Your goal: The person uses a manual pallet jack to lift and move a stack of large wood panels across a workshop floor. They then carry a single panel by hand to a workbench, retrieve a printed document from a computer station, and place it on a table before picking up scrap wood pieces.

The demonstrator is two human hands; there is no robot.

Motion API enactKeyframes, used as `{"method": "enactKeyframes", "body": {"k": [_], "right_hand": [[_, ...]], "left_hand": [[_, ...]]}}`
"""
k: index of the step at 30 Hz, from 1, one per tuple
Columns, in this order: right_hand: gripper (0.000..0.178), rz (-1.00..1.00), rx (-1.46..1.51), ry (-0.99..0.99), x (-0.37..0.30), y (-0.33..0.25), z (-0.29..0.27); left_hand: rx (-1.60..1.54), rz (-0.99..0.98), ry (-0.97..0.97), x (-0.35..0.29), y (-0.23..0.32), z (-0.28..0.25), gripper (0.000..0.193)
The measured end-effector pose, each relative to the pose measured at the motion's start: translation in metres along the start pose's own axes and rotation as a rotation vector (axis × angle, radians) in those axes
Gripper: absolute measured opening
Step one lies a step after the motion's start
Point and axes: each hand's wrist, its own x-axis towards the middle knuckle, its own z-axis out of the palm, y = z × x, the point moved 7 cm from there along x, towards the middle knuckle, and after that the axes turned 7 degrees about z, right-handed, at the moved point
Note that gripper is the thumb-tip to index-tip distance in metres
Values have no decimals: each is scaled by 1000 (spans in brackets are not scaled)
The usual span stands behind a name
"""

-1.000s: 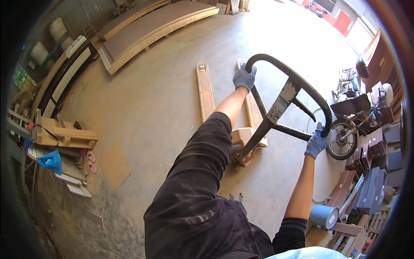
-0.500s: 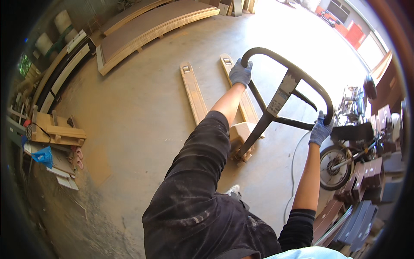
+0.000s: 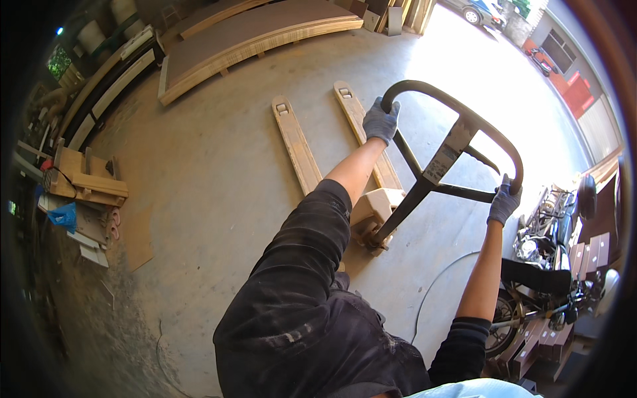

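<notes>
In a blue-grey work glove, my left hand (image 3: 381,123) is closed round the upper left bend of a dark loop handle (image 3: 458,106). At the loop's lower right corner my right hand (image 3: 505,201), gloved alike, has its fingers wrapped round the same bar. The handle belongs to a pallet jack (image 3: 379,207), its shaft tilted up toward me from the worn, yellowish base. Two forks, a left one (image 3: 296,147) and a right one (image 3: 348,101), point away along the floor and carry nothing. A lever sits inside the loop; neither hand touches it.
Long stacked boards (image 3: 259,46) lie at the back left. A motorcycle (image 3: 541,278) and brown boxes (image 3: 594,255) crowd the right side. On the floor runs a thin hose or cable (image 3: 431,285). Wooden pieces (image 3: 93,182) stand at left, and a bright doorway opens far right.
My view has swung and moved, so the motorcycle and boxes sit lower and closer at the right. Both hands keep hold of the handle, which appears slightly farther right.
</notes>
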Motion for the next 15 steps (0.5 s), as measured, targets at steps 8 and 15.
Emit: {"method": "enactKeyframes", "body": {"k": [8, 15], "right_hand": [[19, 15, -11, -38, 131, 69, 52], [20, 27, -15, -153, 247, 116, 141]], "left_hand": [[-67, 7, 69, 41, -12, 98, 38], [-130, 88, 205, 82, -15, 155, 29]]}}
